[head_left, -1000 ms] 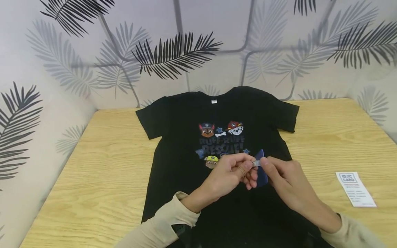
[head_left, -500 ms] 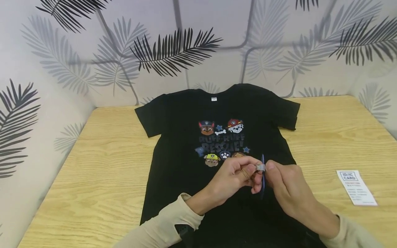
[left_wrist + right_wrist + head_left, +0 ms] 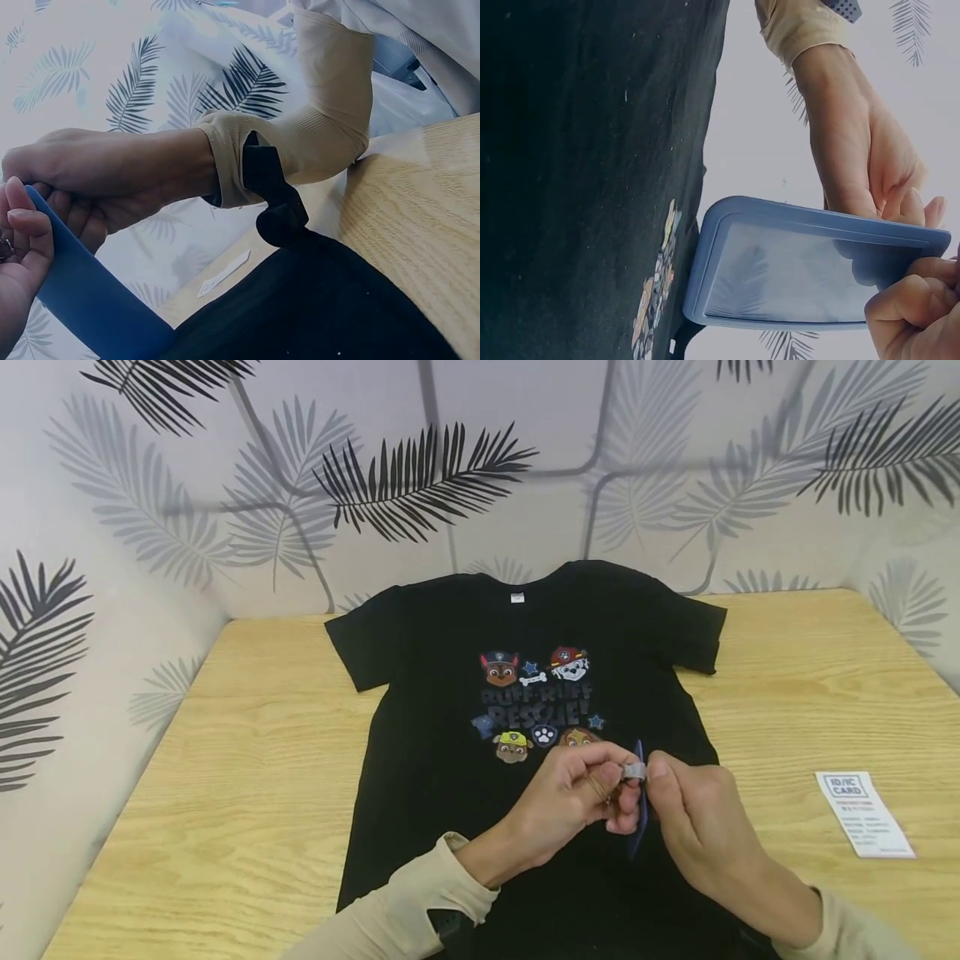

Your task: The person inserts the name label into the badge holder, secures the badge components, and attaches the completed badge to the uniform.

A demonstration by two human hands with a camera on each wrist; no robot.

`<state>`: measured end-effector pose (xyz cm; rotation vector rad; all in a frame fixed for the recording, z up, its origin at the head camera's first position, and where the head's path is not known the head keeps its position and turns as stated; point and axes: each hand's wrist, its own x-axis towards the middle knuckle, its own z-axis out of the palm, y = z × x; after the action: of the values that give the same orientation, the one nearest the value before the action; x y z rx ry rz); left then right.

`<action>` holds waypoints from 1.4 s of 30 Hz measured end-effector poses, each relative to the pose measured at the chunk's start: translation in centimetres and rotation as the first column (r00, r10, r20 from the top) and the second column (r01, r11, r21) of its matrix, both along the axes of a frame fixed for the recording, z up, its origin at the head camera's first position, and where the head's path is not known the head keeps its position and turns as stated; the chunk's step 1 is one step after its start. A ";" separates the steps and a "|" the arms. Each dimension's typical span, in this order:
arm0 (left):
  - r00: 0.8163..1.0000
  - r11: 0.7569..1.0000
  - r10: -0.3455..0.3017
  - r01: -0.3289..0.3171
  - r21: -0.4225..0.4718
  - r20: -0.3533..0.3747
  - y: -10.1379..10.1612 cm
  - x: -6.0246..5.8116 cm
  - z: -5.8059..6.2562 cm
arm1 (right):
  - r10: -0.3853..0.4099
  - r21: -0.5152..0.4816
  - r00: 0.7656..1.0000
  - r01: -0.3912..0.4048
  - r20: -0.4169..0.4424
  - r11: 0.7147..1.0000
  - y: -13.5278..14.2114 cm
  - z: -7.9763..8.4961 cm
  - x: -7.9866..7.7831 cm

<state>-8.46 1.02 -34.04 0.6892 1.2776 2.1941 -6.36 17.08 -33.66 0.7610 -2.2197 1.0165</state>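
A blue badge holder point(image 3: 742, 206) with a clear window hangs between both hands, seen nearly edge-on in the head view. At its top is a short pale strap point(image 3: 634, 771) with a clip, partly hidden by fingers. My left hand point(image 3: 558, 806) pinches the clip end between thumb and forefinger, its other fingers curled beside the holder. My right hand point(image 3: 708, 814) grips the holder's top end from the other side, thumb up by the strap. Below the hands a black T-shirt point(image 3: 435, 735) with cartoon dog faces and lettering lies spread flat.
A white printed card point(image 3: 864, 814) marked ID/IC CARD lies on the wooden table point(image 3: 247, 760), to the right of the shirt. The leaf-patterned wall covering point(image 3: 510, 510) rises behind the table's far edge.
The badge holder has turned from showing its blue face to nearly edge-on. Both hands have shifted slightly right and down, still holding it. The head view has tilted a little.
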 end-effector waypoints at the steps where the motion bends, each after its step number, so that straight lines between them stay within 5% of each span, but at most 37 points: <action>1: 1.000 1.000 0.000 0.000 0.008 -0.006 0.0 0.0 0.0 | 0.000 -0.004 1.000 0.000 -0.011 1.000 0.0 0.0 0.0; 15: 1.000 0.996 -0.011 0.011 0.093 -0.003 -0.2 0.0 0.3 | 0.073 -0.062 0.996 -0.069 0.051 0.996 0.0 0.7 -0.2; 26: 0.996 0.991 0.090 -0.092 -0.094 -0.026 -1.4 -1.4 1.5 | 0.042 -0.139 0.968 -0.008 0.248 0.990 0.9 1.8 -0.6; 42: 0.992 0.983 0.078 -0.093 -0.160 -0.100 -2.3 -2.0 1.9 | 0.010 -0.077 0.959 0.012 0.284 0.997 1.2 1.3 -0.8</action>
<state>-10.48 -1.30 -32.11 0.6897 1.5432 2.1143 -7.19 18.24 -32.33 0.6103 -2.4027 1.2729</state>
